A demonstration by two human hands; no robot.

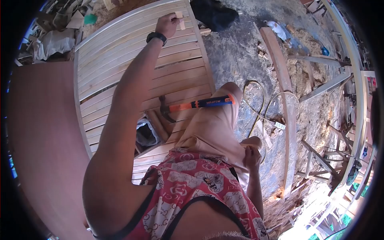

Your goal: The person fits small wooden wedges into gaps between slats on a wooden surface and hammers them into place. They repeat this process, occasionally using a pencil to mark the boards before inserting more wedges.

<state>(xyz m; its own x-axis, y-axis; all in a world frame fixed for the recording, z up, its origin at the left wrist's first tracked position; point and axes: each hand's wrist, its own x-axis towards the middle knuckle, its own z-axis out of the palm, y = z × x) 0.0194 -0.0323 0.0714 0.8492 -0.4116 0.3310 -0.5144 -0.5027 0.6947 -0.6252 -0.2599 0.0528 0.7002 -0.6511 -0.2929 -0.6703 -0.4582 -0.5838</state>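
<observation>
My left hand (168, 25), stretched far forward with a dark band on its wrist, is closed on a small pale wood block (180, 21) over the slatted wooden panel (140, 74). A claw hammer (200, 103) with an orange and dark blue handle lies across my thigh, its head over the slats. My right hand (252, 158) is low beside my knee, its fingers curled; whatever may be in them is hidden.
A brown board (44, 140) stands left of the panel. Near my left arm is a bag-lined box (147, 133). On the right are a long plank (283, 92), a looped cable with a white socket strip (280, 125) and timber frames (326, 86). Dark cloth (214, 15) lies ahead.
</observation>
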